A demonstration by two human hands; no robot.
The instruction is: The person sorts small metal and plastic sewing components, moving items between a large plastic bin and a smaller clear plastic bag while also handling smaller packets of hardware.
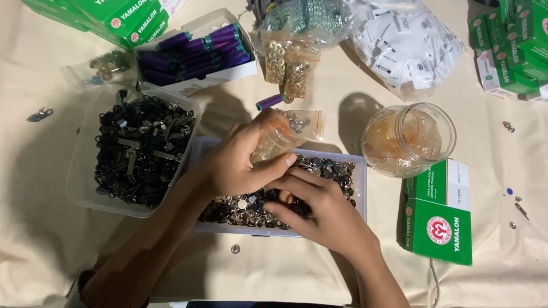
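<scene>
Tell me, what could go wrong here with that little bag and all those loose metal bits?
The left hand holds the small plastic bag tilted over the clear tray of metal snap buttons; pieces could slip out. The right hand digs in that tray, and one button already lies outside on the cloth. The glass jar stands near and might get knocked.

Materials & finish: mostly plastic, metal, cloth.
Small bag [285, 134]: thin glossy clear plastic. Tray [357, 165]: translucent plastic w/ shiny metal snaps [240, 208]. Jar [408, 140]: glossy, clear. Green box [438, 219]: smooth card. Surface [297, 268]: matt cream cloth, creased.
</scene>
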